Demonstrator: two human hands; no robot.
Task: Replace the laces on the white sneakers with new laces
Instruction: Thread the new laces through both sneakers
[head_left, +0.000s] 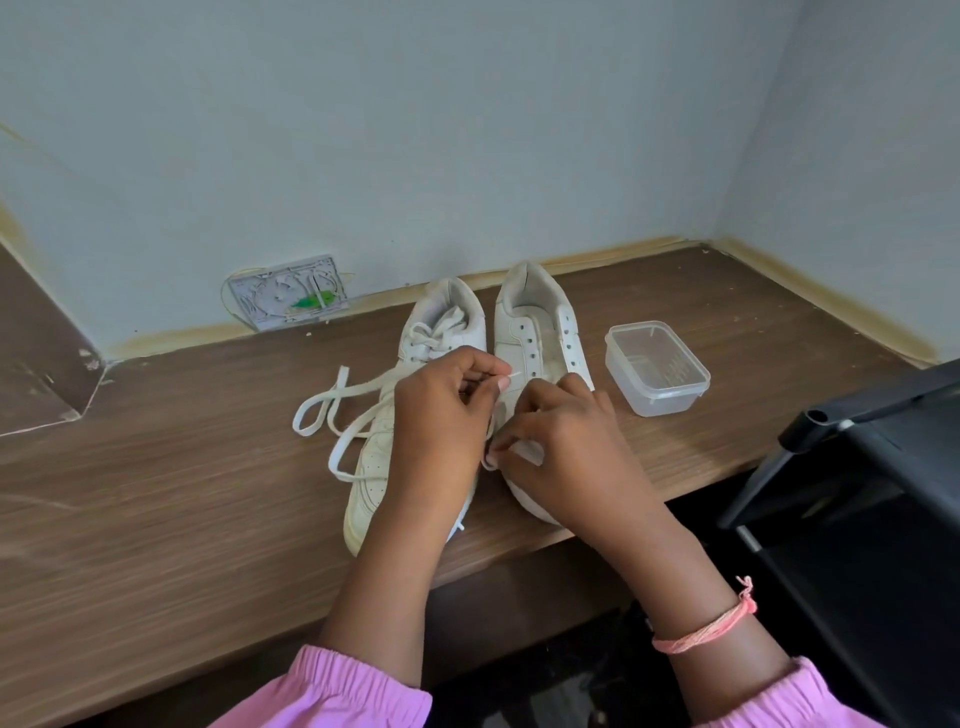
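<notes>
Two white leather sneakers sit side by side on the brown wooden table (156, 509). The left hand (441, 410) pinches the thin tip of a flat white lace (337, 400), which loops out to its left. Under it lies the laced left sneaker (441, 322). The right hand (561, 447) pinches the lace low on the unlaced right sneaker (535, 322). Past the right hand stands a clear plastic box (657, 369).
</notes>
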